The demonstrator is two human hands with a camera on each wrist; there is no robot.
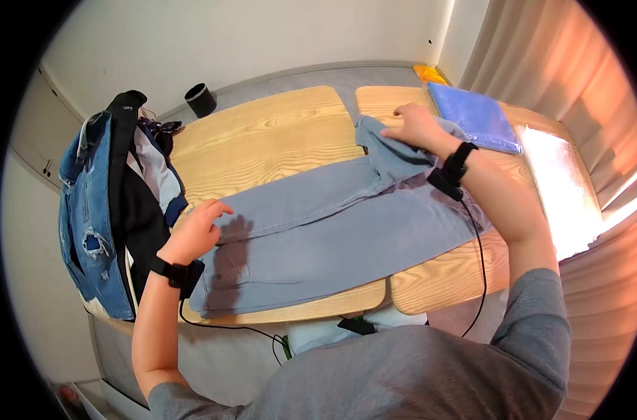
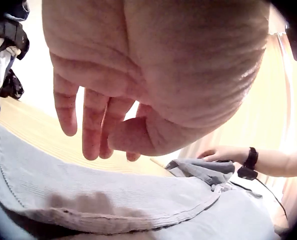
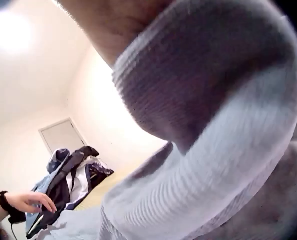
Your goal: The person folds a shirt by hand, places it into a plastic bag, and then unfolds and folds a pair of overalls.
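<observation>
Grey-blue corduroy trousers [image 1: 311,238] lie lengthwise over the table, their far right part lifted and bunched. My right hand [image 1: 418,128] grips that bunched part; in the right wrist view the ribbed cloth [image 3: 188,185] curves up around the hand and hides the fingertips. My left hand [image 1: 196,227] hovers over the left end of the trousers, its shadow falling on the cloth. In the left wrist view the same hand [image 2: 138,85] holds nothing, with its fingers loosely bent above the fabric.
A pile of clothes with ripped blue jeans [image 1: 87,210] covers the table's left end. At the right lie a blue plastic-wrapped packet [image 1: 472,117] and a shiny, glaring sheet [image 1: 560,189]. A gap splits the wooden tabletops [image 1: 262,133]. Cables [image 1: 484,273] hang from both wrists.
</observation>
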